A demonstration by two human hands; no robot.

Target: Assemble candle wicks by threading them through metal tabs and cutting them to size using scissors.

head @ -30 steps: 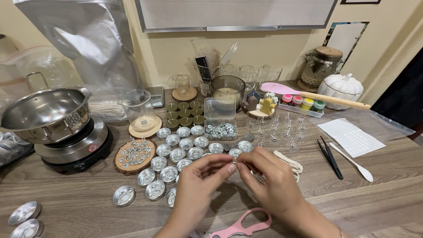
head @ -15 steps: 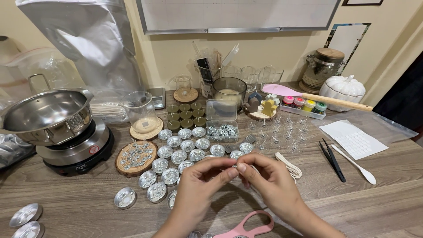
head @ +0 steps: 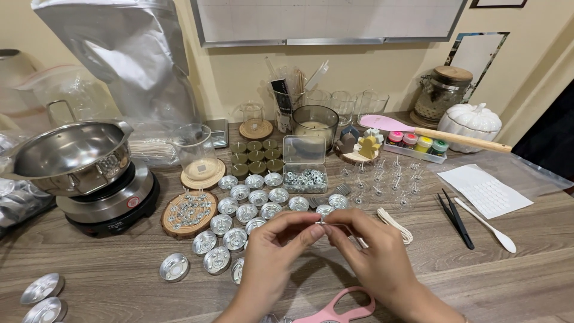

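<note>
My left hand (head: 272, 254) and my right hand (head: 373, 251) meet fingertip to fingertip above the wooden table (head: 478, 275). Between them they pinch a small metal wick tab (head: 321, 222) with a thin white wick running off to the right. Just behind the hands lie several silver tealight cups (head: 251, 200). A coil of white wick cord (head: 396, 225) lies right of my right hand. Pink scissors (head: 341, 311) rest at the near edge under my wrists.
A steel pot on an electric hotplate (head: 110, 200) stands at left. A clear box of metal tabs (head: 304, 173), a wooden coaster with tabs (head: 188, 212), a glass beaker (head: 194, 152), black tweezers (head: 457, 218), a white spoon (head: 487, 226) and jars at the back surround the hands.
Both hands stay joined on the wick tab, with small finger movements. The view has drifted slightly, shifting everything a little right and down.
</note>
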